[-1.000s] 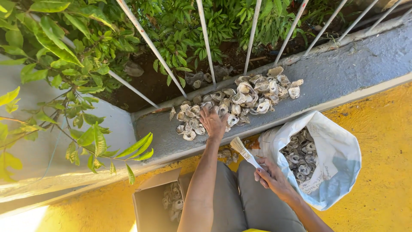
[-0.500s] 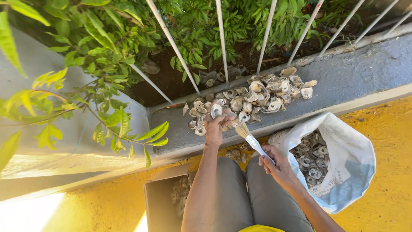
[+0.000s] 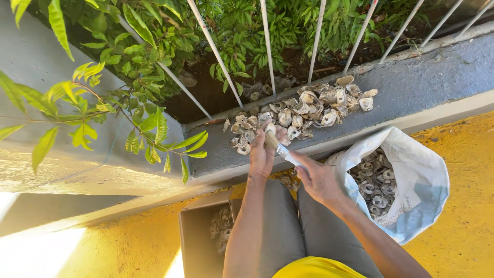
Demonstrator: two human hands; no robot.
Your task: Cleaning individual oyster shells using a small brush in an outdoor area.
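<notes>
Box (image 3: 198, 242): cardboard, shells inside, by left knee.
L hand (image 3: 261, 152): gripped one shell (image 3: 269, 128) just above ledge (image 3: 411, 87).
Brush (image 3: 280, 148): bristles on that shell.
R hand (image 3: 318, 180): closed round brush handle.
Bag (image 3: 411, 185): white, open, w/ shells.

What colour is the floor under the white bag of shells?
Yellow. The floor around the white bag shows best in the head view.

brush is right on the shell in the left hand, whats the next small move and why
Probably a short stroke of the brush across the shell. The left hand holds that shell up just off the ledge pile, and the right hand has the bristles resting against it, so sweeping looks like the natural step.
</notes>
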